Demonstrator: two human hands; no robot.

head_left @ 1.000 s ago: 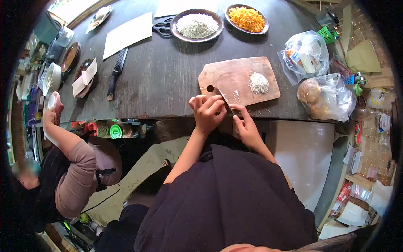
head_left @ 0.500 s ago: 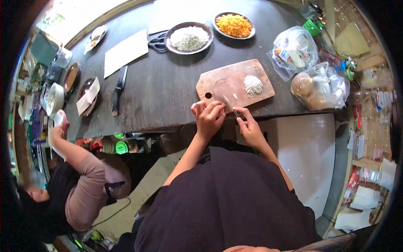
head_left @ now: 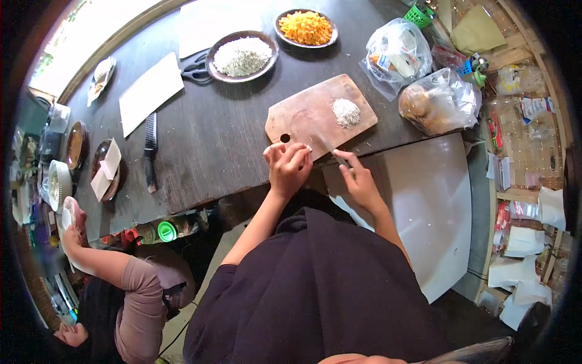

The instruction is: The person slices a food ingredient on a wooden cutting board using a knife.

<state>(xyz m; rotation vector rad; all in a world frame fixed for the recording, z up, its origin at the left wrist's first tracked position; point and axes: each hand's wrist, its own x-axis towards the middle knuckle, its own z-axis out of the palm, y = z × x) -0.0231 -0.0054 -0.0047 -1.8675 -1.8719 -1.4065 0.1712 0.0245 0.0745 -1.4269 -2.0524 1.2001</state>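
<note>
My right hand (head_left: 359,179) is closed round the handle of a knife (head_left: 326,143), its blade pointing up and left over the front edge of the wooden cutting board (head_left: 315,109). Beside it, my left hand (head_left: 288,167) has its fingers curled at the board's near edge, below the handle hole, with a small white piece at the fingertips. A pile of finely cut white shreds (head_left: 346,113) lies on the right part of the board.
Plates of white shreds (head_left: 244,57) and orange pieces (head_left: 306,28) stand behind the board. Plastic bags (head_left: 441,102) lie right. A black-handled grater (head_left: 150,151) and white sheet (head_left: 150,94) are left. A co-worker's hand (head_left: 73,233) holds something pink at the far left.
The view has turned, and the table items sit further left. The knife blade has come away from my left fingers, leaving a gap between my hands.
</note>
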